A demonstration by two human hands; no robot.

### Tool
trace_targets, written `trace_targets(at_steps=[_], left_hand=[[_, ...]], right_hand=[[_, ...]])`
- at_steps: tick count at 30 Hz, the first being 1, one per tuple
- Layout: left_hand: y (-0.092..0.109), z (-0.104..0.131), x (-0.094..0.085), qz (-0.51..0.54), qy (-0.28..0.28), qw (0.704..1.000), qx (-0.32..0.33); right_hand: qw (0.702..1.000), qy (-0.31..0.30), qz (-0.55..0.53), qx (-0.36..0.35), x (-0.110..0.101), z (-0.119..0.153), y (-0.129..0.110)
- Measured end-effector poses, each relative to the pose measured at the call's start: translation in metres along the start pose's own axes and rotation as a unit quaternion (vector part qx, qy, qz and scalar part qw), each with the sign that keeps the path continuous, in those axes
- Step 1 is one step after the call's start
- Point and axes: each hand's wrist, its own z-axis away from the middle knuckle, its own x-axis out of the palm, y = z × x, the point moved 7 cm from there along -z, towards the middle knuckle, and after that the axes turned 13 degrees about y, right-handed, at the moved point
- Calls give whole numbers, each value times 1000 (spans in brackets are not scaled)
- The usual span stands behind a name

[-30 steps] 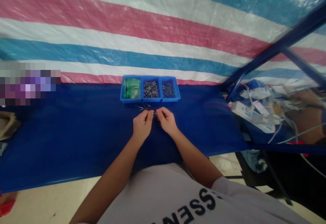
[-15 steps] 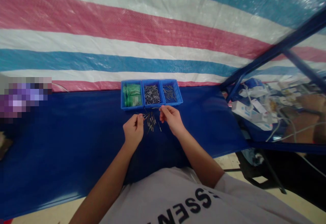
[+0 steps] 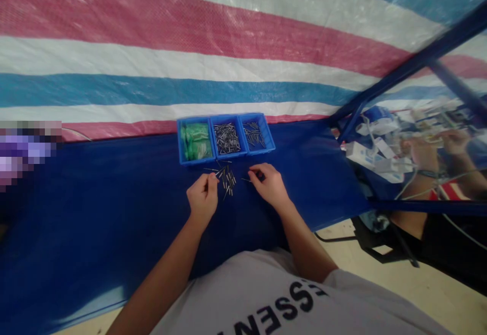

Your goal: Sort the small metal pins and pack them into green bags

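My left hand (image 3: 203,193) is closed in a pinch on a thin metal pin (image 3: 220,172), just left of a small pile of metal pins (image 3: 230,180) on the blue table (image 3: 152,188). To the right of the pile, my right hand (image 3: 266,180) has its thumb and fingers close around one end of another thin pin (image 3: 245,179). Behind both hands stand three joined blue bins: the left bin (image 3: 194,162) holds green packets, the middle bin (image 3: 229,155) many metal pins, and the right bin (image 3: 269,139) fewer pins.
A striped plastic sheet (image 3: 209,25) hangs behind the table. At the right, past a dark blue frame (image 3: 399,73), another person's hands (image 3: 422,152) are near white boxes (image 3: 371,160) and cables. A blurred purple object (image 3: 23,147) is at the far left.
My right hand has moved right and slightly down, away from the bins and the pile. The pin that lay apart at the pile's right is gone from there. Another person's hands have appeared at the right.
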Motion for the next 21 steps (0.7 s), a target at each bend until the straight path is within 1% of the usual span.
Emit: trace_targets(at_steps=[4,6,9,11,13,15,17,21], left_hand=[[6,1,5,-16,-26,999,40],[8,1,6,-26,-30,998,58],[12,2,6,-37,-31,995,92],[19,5,7,-42,-35,989,141],[28,10,10,-44,-52,977,200],[35,14,13,-43,-71,966,244],[38,17,15,-38,-82,960,265],[40,17,18,-36,-84,958,273]], right_hand=[[997,-47,51,-32,-6,7,4],[996,-52,65,-45,-6,10,5],[995,-42,69,-52,-5,13,5],[995,-37,68,-56,-4,14,3],[995,-37,67,-63,-3,15,1],[995,-35,60,-65,-2,16,-1],[998,-29,37,-52,-3,16,-2],[1000,-2,-18,-16,-1,18,-1]])
